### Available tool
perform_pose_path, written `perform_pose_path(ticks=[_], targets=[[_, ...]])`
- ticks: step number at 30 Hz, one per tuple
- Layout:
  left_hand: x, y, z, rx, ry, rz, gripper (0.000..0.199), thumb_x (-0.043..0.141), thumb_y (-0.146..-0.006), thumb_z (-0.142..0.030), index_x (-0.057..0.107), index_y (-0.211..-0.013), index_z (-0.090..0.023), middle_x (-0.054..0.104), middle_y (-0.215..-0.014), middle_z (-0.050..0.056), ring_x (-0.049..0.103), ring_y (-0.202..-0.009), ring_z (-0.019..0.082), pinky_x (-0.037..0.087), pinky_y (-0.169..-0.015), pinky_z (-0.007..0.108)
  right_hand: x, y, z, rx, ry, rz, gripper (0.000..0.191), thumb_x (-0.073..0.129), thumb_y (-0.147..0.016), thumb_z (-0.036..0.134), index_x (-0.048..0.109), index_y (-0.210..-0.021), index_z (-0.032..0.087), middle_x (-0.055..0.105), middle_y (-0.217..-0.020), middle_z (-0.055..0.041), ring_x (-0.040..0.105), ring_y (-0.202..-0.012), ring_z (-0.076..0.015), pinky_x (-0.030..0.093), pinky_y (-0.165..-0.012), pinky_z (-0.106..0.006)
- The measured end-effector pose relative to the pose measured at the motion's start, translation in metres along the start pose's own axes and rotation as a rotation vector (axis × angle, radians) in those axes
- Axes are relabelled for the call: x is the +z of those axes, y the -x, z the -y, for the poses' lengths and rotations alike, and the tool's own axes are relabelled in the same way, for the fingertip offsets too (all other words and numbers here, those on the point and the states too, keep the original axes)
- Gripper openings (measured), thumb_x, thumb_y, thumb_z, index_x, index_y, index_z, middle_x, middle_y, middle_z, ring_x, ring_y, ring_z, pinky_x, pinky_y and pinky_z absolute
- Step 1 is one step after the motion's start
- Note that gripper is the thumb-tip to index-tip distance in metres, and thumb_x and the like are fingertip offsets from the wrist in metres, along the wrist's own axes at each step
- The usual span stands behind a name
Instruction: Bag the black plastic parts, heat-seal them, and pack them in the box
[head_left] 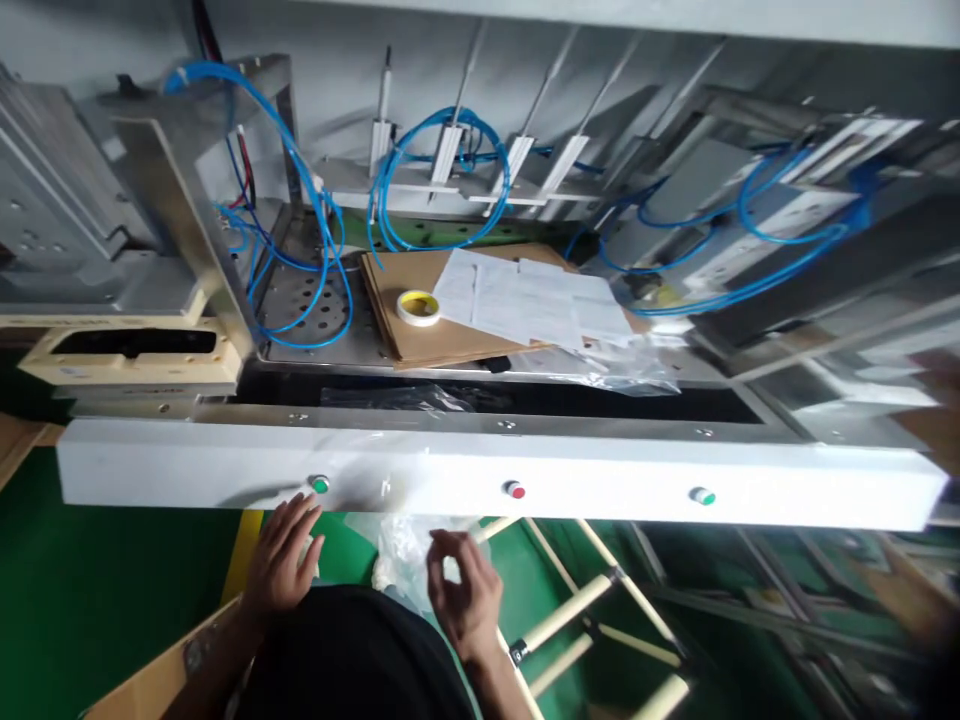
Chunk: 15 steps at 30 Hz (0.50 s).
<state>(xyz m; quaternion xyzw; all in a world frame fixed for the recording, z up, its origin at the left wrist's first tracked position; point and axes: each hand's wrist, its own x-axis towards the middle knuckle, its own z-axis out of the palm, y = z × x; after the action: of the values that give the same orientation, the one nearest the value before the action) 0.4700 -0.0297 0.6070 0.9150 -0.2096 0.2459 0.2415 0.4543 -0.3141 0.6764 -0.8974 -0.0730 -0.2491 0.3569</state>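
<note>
Extending beside green button (pixel 320 484), left fingers (pixel 299 524) parted; right fingers (pixel 472 564) curled; holds unclear; papers (pixel 517 300) illegible.

1. Left hand (pixel 283 560): fingertips near a green push button (pixel 320 485).
2. Right hand (pixel 465 592): fingers curled, nearest the red push button (pixel 515 490).
3. Beyond both hands: tape roll (pixel 406 310) on cardboard sheets (pixel 420 345).

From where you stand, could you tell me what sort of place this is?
Probably a factory workshop: there are push buttons on a white machine panel, coiled blue air tubing, and metal cylinders.
</note>
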Motion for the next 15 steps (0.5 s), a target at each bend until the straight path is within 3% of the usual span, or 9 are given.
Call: perform_pose_path(ticks=[3, 6, 10, 15], targets=[[0.001, -0.003, -0.011, 0.015, -0.067, 0.010, 0.048, 0.060, -0.102, -0.025, 0.054, -0.149, -0.022, 0.070, -0.139, 0.015, 0.068, -0.128, 0.033, 0.057, -0.108, 0.052, -0.032, 0.008, -0.050, 0.214, 0.240, -0.192, 0.027, 0.052, -0.104, 0.038, 0.070, -0.092, 0.022, 0.070, -0.082, -0.0062, 0.068, -0.070, -0.0201, 0.057, -0.067, -0.032], [0.005, 0.002, -0.019, -0.018, -0.126, -0.039, 0.052, 0.065, -0.100, -0.025, 0.052, -0.151, -0.023, 0.071, -0.137, 0.016, 0.068, -0.127, 0.035, 0.056, -0.109, 0.054, -0.061, 0.015, -0.099, 0.383, 0.394, -0.320, 0.037, 0.051, -0.103, 0.050, 0.073, -0.099, 0.020, 0.073, -0.090, -0.0100, 0.069, -0.078, -0.0233, 0.058, -0.072, -0.036], [0.011, 0.011, -0.029, -0.065, -0.146, -0.047, 0.058, 0.066, -0.100, -0.028, 0.048, -0.155, -0.025, 0.069, -0.139, 0.017, 0.068, -0.125, 0.038, 0.056, -0.106, 0.057, -0.108, 0.013, -0.171, 0.499, 0.492, -0.436, 0.047, 0.049, -0.099, 0.051, 0.071, -0.117, 0.014, 0.073, -0.108, -0.0180, 0.069, -0.097, -0.0298, 0.056, -0.087, -0.044], [0.015, 0.016, -0.042, -0.124, -0.232, -0.022, 0.067, 0.066, -0.099, -0.035, 0.041, -0.160, -0.025, 0.067, -0.141, 0.019, 0.070, -0.117, 0.041, 0.058, -0.094, 0.056, -0.169, -0.014, -0.261, 0.619, 0.565, -0.566, 0.060, 0.047, -0.092, 0.046, 0.064, -0.131, 0.002, 0.069, -0.119, -0.0277, 0.064, -0.108, -0.0348, 0.052, -0.095, -0.049]])
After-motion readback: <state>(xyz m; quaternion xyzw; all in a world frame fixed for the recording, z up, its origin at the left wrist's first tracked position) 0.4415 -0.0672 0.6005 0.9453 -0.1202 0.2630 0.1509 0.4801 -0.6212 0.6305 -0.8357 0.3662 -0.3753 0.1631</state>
